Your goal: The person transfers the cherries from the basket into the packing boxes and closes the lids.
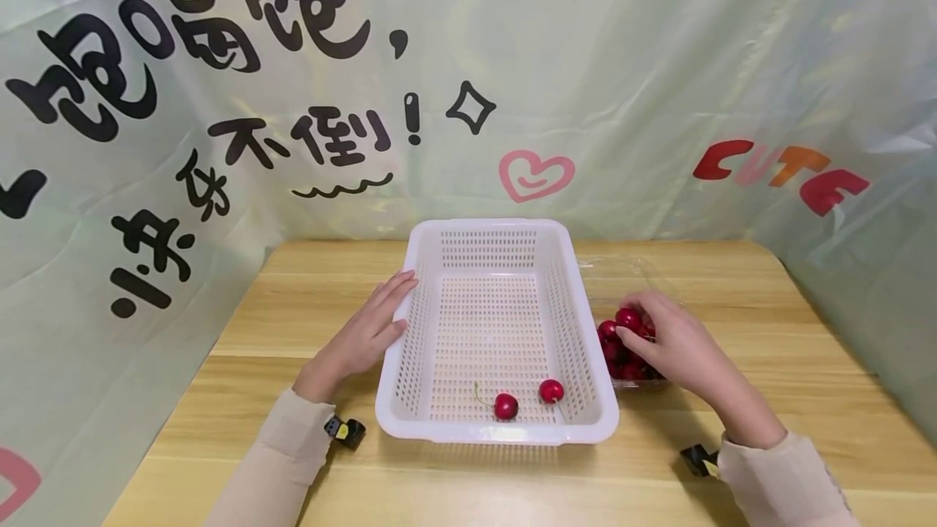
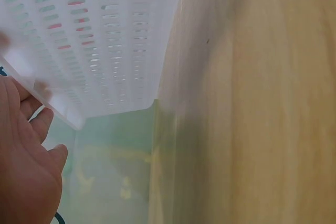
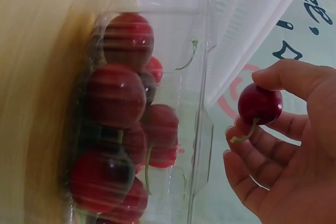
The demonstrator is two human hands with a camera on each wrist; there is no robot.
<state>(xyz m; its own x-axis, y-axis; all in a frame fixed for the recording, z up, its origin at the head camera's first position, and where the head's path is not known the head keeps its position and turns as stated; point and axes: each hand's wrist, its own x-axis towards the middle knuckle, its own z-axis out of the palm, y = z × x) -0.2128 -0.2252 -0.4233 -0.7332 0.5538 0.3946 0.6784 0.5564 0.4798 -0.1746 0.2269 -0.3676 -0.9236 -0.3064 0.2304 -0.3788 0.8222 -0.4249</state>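
Note:
My right hand (image 1: 677, 344) pinches a dark red cherry (image 3: 261, 103) between thumb and fingers, its green stem hanging down. The hand is over a clear plastic box (image 3: 202, 114) holding several more cherries (image 3: 115, 95). To the left of that box stands a white perforated plastic basket (image 1: 498, 433). Two cherries lie in its near end, one with a stem (image 1: 505, 407) and another (image 1: 551, 391) to its right. With fairly straight fingers, my left hand (image 1: 366, 332) rests on the basket's left rim.
Wooden table (image 1: 285, 462) under everything. The box's clear lid (image 1: 622, 273) stands open behind the cherries. A pale cloth (image 1: 629, 104) with printed lettering and a pink heart hangs behind and at the sides. Black wrist devices (image 1: 350, 433) sit by both sleeves.

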